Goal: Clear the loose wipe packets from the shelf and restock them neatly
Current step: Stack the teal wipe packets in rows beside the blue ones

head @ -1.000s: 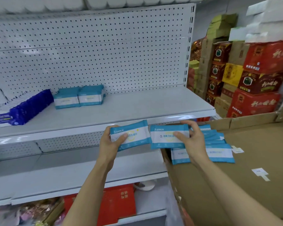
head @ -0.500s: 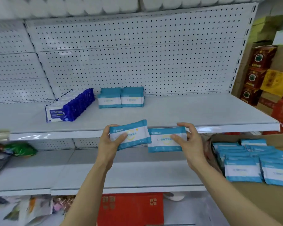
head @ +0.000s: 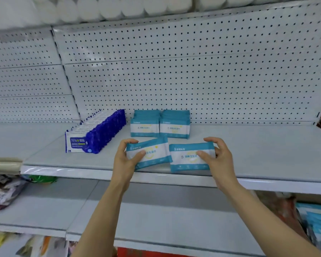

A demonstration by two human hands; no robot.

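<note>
the left hand (head: 125,160) grips a teal packet (head: 152,154) by its left end, thumb across the front, fingers curled over the top edge. the right hand (head: 218,157) grips a second packet (head: 185,158) by its right end the same way. both packets sit over the front part of the shelf (head: 258,154), side by side and nearly touching; the left one is tilted, and whether either rests on the shelf is hard to tell. behind them, against the pegboard (head: 193,71), stand two teal rows (head: 159,125), touching each other. left of those rows runs a blue row (head: 98,132), angled toward the shelf front. below the shelf at far right more teal packs (head: 317,225) show, blurred.
</note>
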